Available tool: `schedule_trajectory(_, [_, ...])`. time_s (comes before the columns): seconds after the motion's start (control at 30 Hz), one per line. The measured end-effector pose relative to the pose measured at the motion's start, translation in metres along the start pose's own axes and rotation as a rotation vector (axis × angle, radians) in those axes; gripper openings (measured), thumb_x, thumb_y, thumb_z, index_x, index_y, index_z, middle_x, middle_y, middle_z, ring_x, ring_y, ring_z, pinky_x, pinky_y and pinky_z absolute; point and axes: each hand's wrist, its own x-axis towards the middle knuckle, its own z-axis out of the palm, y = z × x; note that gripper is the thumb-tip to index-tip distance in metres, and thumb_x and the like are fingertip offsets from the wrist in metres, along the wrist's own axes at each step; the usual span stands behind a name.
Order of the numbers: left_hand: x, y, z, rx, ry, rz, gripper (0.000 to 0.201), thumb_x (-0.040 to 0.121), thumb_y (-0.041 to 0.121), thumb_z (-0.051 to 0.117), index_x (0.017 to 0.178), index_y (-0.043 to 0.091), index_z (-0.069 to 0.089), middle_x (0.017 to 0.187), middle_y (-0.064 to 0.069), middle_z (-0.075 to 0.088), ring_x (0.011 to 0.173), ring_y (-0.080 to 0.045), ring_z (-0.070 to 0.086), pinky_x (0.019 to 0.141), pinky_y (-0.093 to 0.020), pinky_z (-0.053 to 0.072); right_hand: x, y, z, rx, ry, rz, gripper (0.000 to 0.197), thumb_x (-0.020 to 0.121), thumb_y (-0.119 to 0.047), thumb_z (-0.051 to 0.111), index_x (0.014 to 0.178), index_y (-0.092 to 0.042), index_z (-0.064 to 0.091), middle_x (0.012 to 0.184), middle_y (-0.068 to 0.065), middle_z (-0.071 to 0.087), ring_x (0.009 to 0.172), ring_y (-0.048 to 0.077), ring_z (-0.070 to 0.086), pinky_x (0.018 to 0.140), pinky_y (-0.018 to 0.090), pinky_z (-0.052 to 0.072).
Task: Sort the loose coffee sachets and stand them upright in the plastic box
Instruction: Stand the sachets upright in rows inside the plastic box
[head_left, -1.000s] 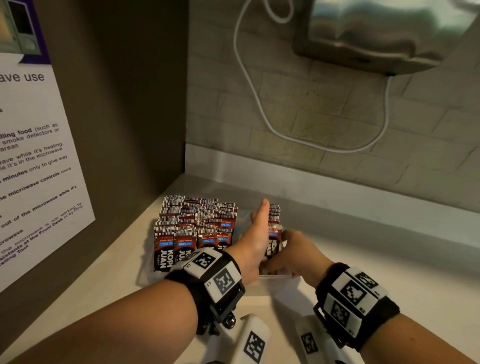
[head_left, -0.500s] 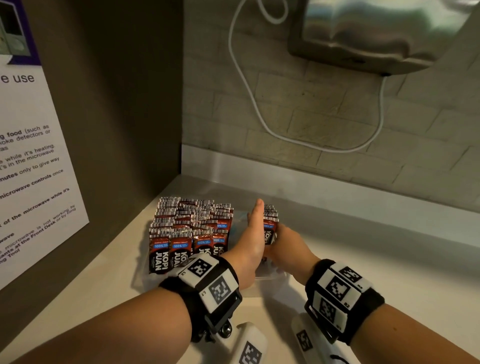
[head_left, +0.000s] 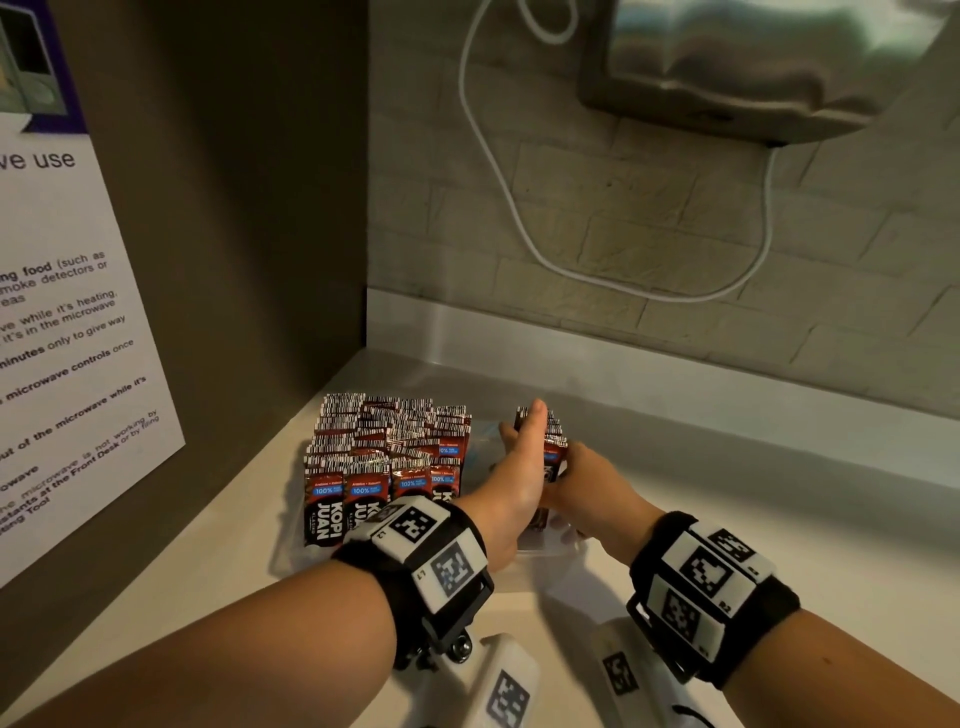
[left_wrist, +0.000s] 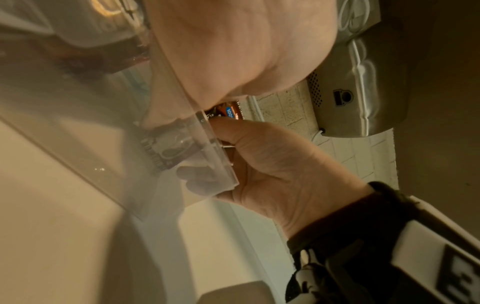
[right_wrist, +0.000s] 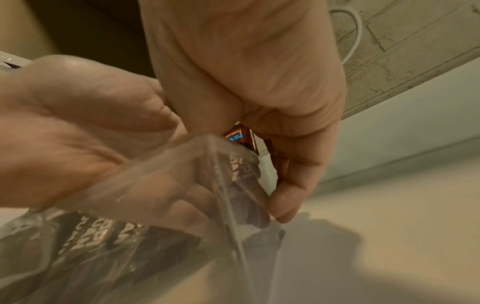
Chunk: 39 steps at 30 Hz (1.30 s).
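I'm squaring a small stack of sachets (head_left: 546, 451) upright at the clear box's (head_left: 550, 545) right end, left hand (head_left: 519, 470) flat with fingers together, right hand (head_left: 582, 480) curled gripping it; next, slide it against the packed rows (head_left: 384, 447).

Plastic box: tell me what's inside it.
The plastic box holds rows of upright coffee sachets on its left side, and a small bundle between the left hand and right hand. The hands cover the bundle's base.
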Motion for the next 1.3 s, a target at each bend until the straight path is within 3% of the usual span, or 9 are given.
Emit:
schedule_trajectory(0.2, [-0.004, 0.001, 0.002, 0.008, 0.022, 0.007, 0.116, 0.05, 0.092, 0.037, 0.149, 0.034, 0.029, 0.139, -0.011, 0.052, 0.125, -0.03, 0.052, 0.103, -0.051, 0.043, -0.003, -0.002, -0.003, 0.056, 0.023, 0.051, 0.044, 0.076, -0.024, 0.074, 0.111, -0.011, 0.051, 0.093, 0.008, 0.064, 0.069, 0.018, 0.059, 0.047, 0.028, 0.048])
schedule_trajectory(0.4, [-0.027, 0.023, -0.012, 0.153, -0.001, 0.081, 0.085, 0.085, 0.077, 0.033, 0.154, 0.029, 0.018, 0.156, -0.002, 0.031, 0.14, -0.024, 0.034, 0.114, -0.041, 0.026, -0.014, -0.015, -0.02, 0.053, 0.237, 0.007, 0.075, 0.071, -0.02, 0.082, 0.132, -0.007, 0.04, 0.116, 0.011, 0.057, 0.104, 0.026, 0.057, 0.083, 0.034, 0.048])
schedule_trajectory(0.53, [-0.06, 0.055, -0.04, 0.347, 0.079, 0.359, 0.045, 0.092, 0.039, 0.057, 0.132, 0.017, 0.052, 0.122, 0.0, 0.057, 0.115, -0.018, 0.053, 0.097, -0.03, 0.043, -0.027, -0.036, -0.028, 0.269, 0.449, -0.181, 0.029, 0.074, -0.009, 0.073, 0.097, -0.013, 0.056, 0.079, 0.0, 0.057, 0.074, 0.019, 0.055, 0.066, 0.029, 0.041])
schedule_trajectory(0.63, [-0.074, 0.072, -0.072, 0.544, 0.193, 0.537, 0.017, 0.085, 0.012, 0.065, 0.097, 0.024, 0.068, 0.09, 0.007, 0.066, 0.084, -0.009, 0.059, 0.073, -0.019, 0.043, -0.034, -0.051, -0.017, 0.322, 0.28, -0.253, 0.017, 0.074, -0.005, 0.068, 0.068, -0.018, 0.058, 0.063, 0.0, 0.059, 0.062, 0.02, 0.055, 0.062, 0.035, 0.044])
schedule_trajectory(0.83, [-0.079, 0.064, -0.129, 1.025, 0.295, 0.434, 0.034, 0.073, 0.024, 0.075, 0.099, 0.042, 0.061, 0.107, 0.012, 0.059, 0.098, -0.012, 0.054, 0.078, -0.029, 0.045, -0.041, -0.065, 0.024, 0.076, -0.12, -0.206, 0.026, 0.077, -0.01, 0.072, 0.086, -0.022, 0.05, 0.071, -0.008, 0.054, 0.061, 0.009, 0.052, 0.055, 0.02, 0.04])
schedule_trajectory(0.93, [-0.078, 0.049, -0.137, 1.262, 0.271, 0.388, 0.06, 0.073, 0.032, 0.075, 0.127, 0.045, 0.05, 0.129, 0.012, 0.045, 0.123, -0.018, 0.033, 0.104, -0.035, 0.034, -0.04, -0.068, 0.032, 0.034, -0.091, -0.217, 0.04, 0.078, -0.01, 0.071, 0.104, -0.021, 0.043, 0.071, -0.011, 0.048, 0.059, 0.002, 0.046, 0.047, 0.013, 0.032])
schedule_trajectory(1.03, [-0.076, 0.04, -0.133, 1.326, 0.292, 0.435, 0.07, 0.075, 0.034, 0.072, 0.135, 0.048, 0.039, 0.136, 0.015, 0.035, 0.125, -0.017, 0.024, 0.099, -0.031, 0.027, -0.041, -0.071, 0.034, 0.03, -0.016, -0.27, 0.048, 0.078, -0.003, 0.068, 0.11, -0.021, 0.037, 0.068, -0.011, 0.043, 0.057, 0.001, 0.044, 0.042, 0.008, 0.032])
schedule_trajectory(1.17, [-0.07, 0.036, -0.124, 1.402, 0.318, 0.472, 0.072, 0.076, 0.039, 0.069, 0.137, 0.052, 0.032, 0.144, 0.014, 0.023, 0.129, -0.019, 0.016, 0.097, -0.033, 0.022, -0.037, -0.074, 0.039, -0.015, 0.06, -0.29, 0.063, 0.078, -0.004, 0.066, 0.129, -0.025, 0.034, 0.092, 0.002, 0.05, 0.083, 0.019, 0.055, 0.068, 0.021, 0.04])
schedule_trajectory(1.3, [-0.064, 0.031, -0.121, 1.459, 0.346, 0.462, 0.07, 0.081, 0.036, 0.066, 0.14, 0.051, 0.03, 0.153, 0.012, 0.013, 0.138, -0.024, 0.008, 0.109, -0.041, 0.017, -0.031, -0.073, 0.045, -0.042, 0.065, -0.293, 0.057, 0.081, -0.003, 0.062, 0.128, -0.024, 0.037, 0.102, 0.008, 0.047, 0.083, 0.023, 0.053, 0.073, 0.027, 0.042])
